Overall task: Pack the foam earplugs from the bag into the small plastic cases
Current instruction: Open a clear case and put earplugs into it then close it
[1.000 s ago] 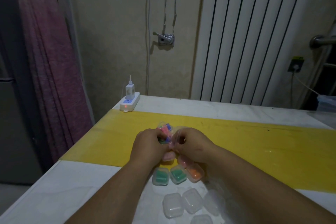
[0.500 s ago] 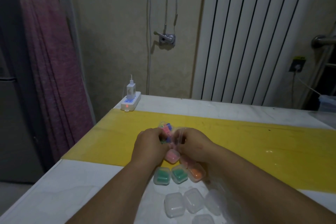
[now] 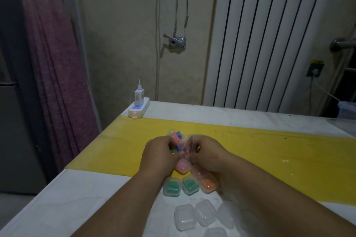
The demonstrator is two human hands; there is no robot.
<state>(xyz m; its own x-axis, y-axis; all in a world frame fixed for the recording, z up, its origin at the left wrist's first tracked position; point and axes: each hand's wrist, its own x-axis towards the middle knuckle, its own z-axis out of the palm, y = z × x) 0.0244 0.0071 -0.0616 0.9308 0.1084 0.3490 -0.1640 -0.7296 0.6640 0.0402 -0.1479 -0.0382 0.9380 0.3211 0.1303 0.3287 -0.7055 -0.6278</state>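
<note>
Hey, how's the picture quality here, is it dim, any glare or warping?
Head view: dim and murky overall; small glare spots on the yellow mat; the wide lens makes the radiator slats lean; the bag between the left hand and right hand looks soft, its earplugs hard to separate.

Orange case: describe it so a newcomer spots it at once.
On the white table, find the near edge of the yellow strip by the right hand. The orange case ends the short row there, on the right. Only it holds orange: beside it are green cases and a pink case; nearer, empty cases.
</note>
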